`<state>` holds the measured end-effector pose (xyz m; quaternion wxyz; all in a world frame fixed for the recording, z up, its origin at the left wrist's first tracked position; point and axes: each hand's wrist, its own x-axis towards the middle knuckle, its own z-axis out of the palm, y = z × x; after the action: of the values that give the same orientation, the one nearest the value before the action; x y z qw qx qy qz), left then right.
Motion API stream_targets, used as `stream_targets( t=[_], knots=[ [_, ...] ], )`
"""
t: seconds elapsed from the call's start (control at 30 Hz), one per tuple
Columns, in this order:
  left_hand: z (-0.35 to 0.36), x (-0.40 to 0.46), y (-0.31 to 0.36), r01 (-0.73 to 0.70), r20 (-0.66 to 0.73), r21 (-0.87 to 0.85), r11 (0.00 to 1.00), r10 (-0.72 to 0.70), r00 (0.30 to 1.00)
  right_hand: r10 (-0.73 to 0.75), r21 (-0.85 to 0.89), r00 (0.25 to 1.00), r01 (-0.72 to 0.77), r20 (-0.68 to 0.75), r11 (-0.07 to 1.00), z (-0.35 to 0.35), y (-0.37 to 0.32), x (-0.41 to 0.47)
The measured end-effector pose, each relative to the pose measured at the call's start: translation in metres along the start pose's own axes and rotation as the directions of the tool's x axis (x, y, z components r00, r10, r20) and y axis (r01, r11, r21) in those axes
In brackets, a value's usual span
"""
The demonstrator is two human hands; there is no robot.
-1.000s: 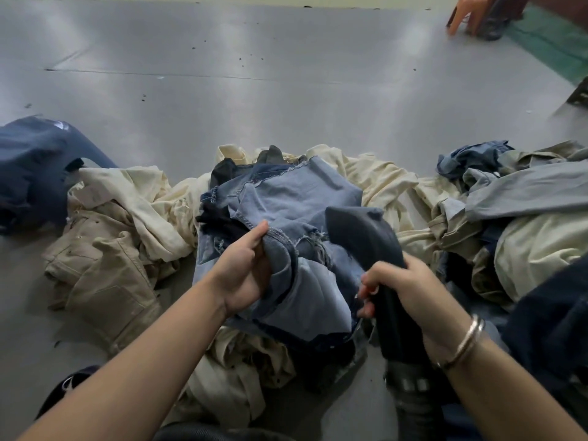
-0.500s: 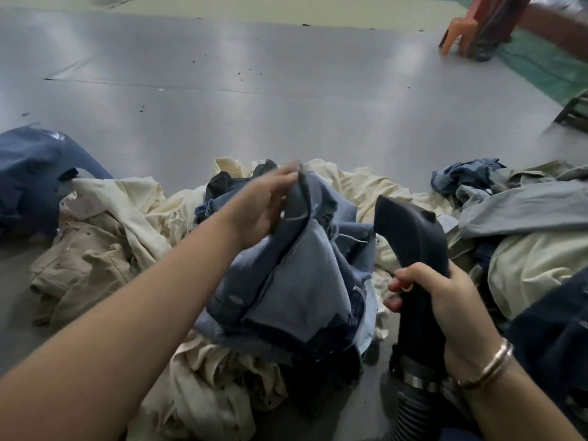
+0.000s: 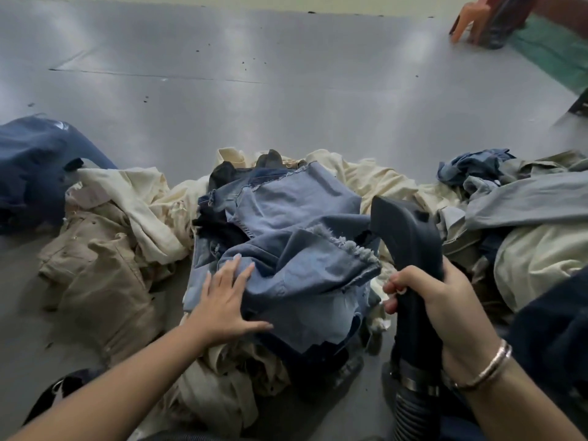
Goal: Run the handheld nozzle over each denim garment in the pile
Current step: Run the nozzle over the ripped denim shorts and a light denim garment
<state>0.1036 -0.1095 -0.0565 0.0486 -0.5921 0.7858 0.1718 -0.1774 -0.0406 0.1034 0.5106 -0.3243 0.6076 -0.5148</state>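
A light blue denim garment (image 3: 299, 224) with frayed edges lies crumpled on top of the middle of the pile. My left hand (image 3: 227, 299) rests flat on its near left side, fingers spread and straight. My right hand (image 3: 426, 300) grips the black handheld nozzle (image 3: 404, 230) around its neck. The nozzle's mouth points up and away, just right of the blue denim's frayed edge. A ribbed hose (image 3: 410, 415) runs down from the nozzle toward me.
Cream and tan garments (image 3: 105, 249) are heaped on the left, with a dark navy one (image 3: 35, 167) beyond. More grey, cream and blue clothes (image 3: 525, 214) pile up on the right. Grey floor (image 3: 286, 90) stretches ahead; an orange stool (image 3: 471, 20) stands far right.
My left hand has let go of the blue denim it held up and now lies flat on it. The garment has dropped back onto the pile. The nozzle has stayed beside it.
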Motion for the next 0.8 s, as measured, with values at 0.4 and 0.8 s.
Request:
stream_targets(
  t=[0.4,0.8],
  knots=[
    [-0.105,-0.003,0.065,0.331,0.333,-0.943,-0.032,-0.084,0.939,-0.14,-0.008,0.981,0.142,0.134,0.99,0.001,-0.012,-0.008],
    [-0.107,-0.025,0.072,0.206,0.243,-0.935,-0.29,-0.098,0.965,0.113,-0.127,0.877,-0.06,0.467,0.99,0.01,0.015,-0.049]
  ],
)
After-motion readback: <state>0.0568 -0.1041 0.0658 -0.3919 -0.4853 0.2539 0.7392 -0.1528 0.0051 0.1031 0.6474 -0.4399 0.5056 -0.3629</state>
